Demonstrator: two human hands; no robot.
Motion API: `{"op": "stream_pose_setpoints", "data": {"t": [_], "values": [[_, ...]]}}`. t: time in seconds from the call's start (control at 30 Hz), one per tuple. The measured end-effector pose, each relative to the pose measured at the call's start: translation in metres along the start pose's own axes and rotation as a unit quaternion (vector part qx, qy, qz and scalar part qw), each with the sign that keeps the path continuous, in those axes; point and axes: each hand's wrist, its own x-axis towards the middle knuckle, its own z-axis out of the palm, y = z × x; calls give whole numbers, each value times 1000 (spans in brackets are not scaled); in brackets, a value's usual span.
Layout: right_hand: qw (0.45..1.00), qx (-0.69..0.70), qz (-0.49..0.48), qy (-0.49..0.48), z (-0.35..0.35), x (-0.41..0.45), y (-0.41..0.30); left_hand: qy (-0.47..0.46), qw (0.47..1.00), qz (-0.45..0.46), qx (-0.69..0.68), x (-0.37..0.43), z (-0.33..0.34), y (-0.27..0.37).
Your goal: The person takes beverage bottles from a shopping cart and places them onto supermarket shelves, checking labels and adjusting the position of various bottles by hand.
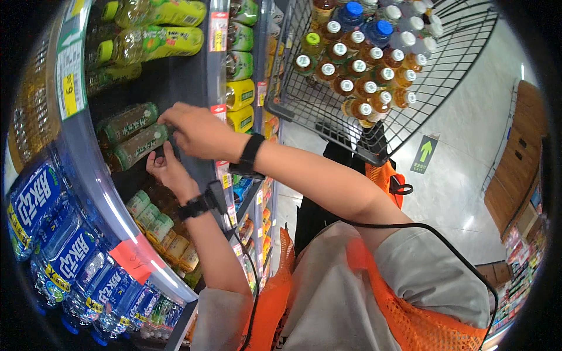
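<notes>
My right hand (195,134) reaches into a shelf bay, its curved fingertips at the base end of two drink bottles with brown and green labels. The nearer bottle (139,147) stands beside the farther one (131,122). Just below, my left hand (169,173) is beside the nearer bottle's base, palm turned up, thumb and fingers apart. Neither hand shows anything in its grasp. Whether the right fingertips touch the bottles cannot be made out. Black bands circle both wrists, and a black cable (395,226) runs along my right arm.
A black wire cart (303,120) with several capped bottles stands ahead. Yellow-green labelled bottles (167,41) share the bay. Wrapped blue-label bottles (57,250) and a red tag (138,259) are on the left. A green arrow sign (424,153) lies on the floor, near a wooden unit (518,158).
</notes>
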Motion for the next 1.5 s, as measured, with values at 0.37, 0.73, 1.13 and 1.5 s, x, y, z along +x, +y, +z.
{"op": "stream_pose_setpoints", "data": {"t": [0.37, 0.73, 1.13, 1.5], "values": [[941, -273, 198, 16, -247, -52, 44, -611, 719, 279, 179, -200, 180, 19], [889, -17, 458, 20, -337, -146, 52, -633, 615, 231, 410, -271, 259, 35], [909, 21, 416, 3, -383, -150, 48, -599, 777, 123, 151, -229, 201, 76], [797, 303, 401, -336, -344, -103, -56, -492, 815, -15, -305, -188, 114, 188]]}}
